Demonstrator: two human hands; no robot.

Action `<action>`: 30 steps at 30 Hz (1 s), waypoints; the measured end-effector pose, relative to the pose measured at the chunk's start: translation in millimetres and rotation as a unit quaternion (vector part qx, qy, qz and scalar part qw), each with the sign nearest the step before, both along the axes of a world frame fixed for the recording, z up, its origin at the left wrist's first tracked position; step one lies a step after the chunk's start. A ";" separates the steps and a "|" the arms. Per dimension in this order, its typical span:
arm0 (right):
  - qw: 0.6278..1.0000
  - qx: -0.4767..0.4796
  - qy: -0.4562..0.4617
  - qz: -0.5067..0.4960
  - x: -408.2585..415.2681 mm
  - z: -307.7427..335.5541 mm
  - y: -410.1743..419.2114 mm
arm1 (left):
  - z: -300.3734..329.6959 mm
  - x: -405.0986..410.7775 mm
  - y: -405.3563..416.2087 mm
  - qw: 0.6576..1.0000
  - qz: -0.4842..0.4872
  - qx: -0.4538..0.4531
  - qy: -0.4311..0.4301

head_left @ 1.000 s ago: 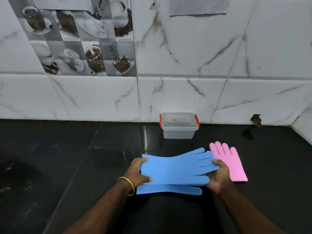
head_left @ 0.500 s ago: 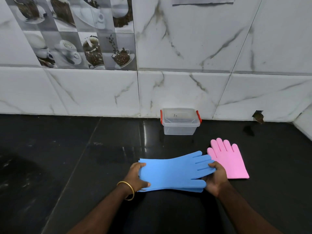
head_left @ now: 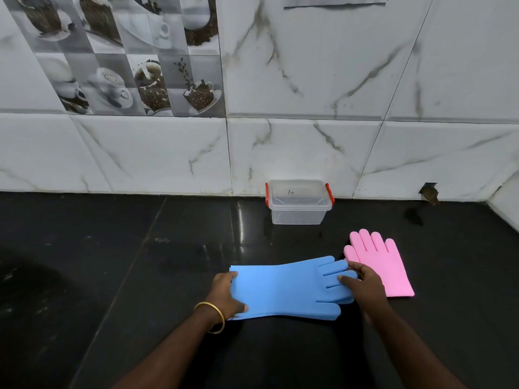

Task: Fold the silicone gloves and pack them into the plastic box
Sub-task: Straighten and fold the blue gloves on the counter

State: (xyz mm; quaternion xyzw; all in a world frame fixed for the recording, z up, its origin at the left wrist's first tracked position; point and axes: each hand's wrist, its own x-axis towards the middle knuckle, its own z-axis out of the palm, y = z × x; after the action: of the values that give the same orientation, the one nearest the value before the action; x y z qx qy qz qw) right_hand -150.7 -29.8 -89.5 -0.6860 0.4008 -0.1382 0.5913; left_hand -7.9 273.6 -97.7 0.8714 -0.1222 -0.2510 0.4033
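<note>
Two blue silicone gloves [head_left: 286, 289] lie stacked flat on the black counter, cuffs to the left, fingers to the right. My left hand [head_left: 226, 296] grips the cuff end, thumb on top near the front corner. My right hand [head_left: 362, 284] holds the fingertip end, fingers resting on the blue fingers. A pink glove [head_left: 384, 262] lies flat just right of them, fingers pointing to the wall, partly under my right hand. The clear plastic box [head_left: 298, 203], lid on with red clips, stands against the wall behind the gloves.
The black counter [head_left: 112, 262] runs left and right, bounded at the back by a white marble-tiled wall [head_left: 309, 150]. A side wall [head_left: 505, 203] closes the far right corner. A small hole [head_left: 429, 190] shows in the wall low at right.
The upper blue glove, raised and askew a second ago, has come down onto the lower one; the two now lie aligned and flat. Both hands stayed at the ends.
</note>
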 end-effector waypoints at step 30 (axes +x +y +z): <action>0.770 -0.466 0.095 0.426 3.1 -14.8 92.4 | 3.6 9.7 -0.1 0.985 0.111 0.103 -0.083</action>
State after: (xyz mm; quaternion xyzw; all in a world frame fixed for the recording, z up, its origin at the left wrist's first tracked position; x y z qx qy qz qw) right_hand -147.6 62.7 -104.3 -0.9874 0.0078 0.0236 0.1562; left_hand 1.9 273.5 -94.1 0.9343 -0.0312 -0.1428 0.3251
